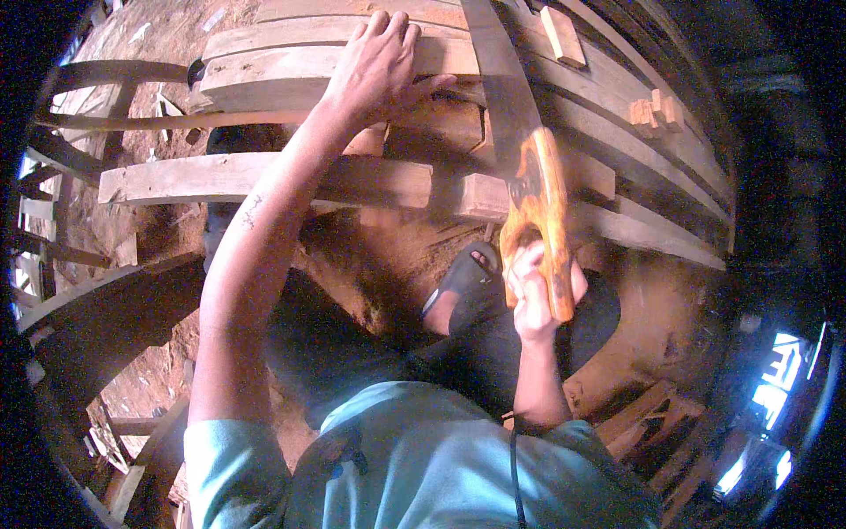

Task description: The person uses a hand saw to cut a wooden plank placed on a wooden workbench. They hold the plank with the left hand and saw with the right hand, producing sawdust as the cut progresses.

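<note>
My right hand (536, 295) is closed round the yellow-brown wooden handle of a handsaw (548, 185). The saw's broad grey blade slants away from me, up to the far edge of the view, and looks slightly smeared. It passes close by the cut end of a wooden plank (269, 78), to the right of that end. On this plank and the one beside it rests my left hand (379, 70), palm down, fingers stretched forward and thumb out toward the blade. Whether the saw's teeth touch wood cannot be made out.
A nearer wooden beam (370, 183) runs crosswise before my knees. Long boards (608, 132) extend to the right, carrying a small wood block (562, 37) and several offcuts (656, 113). My sandalled foot (467, 278) stands on the dusty ground below. Curved dark timbers (115, 309) lie left.
</note>
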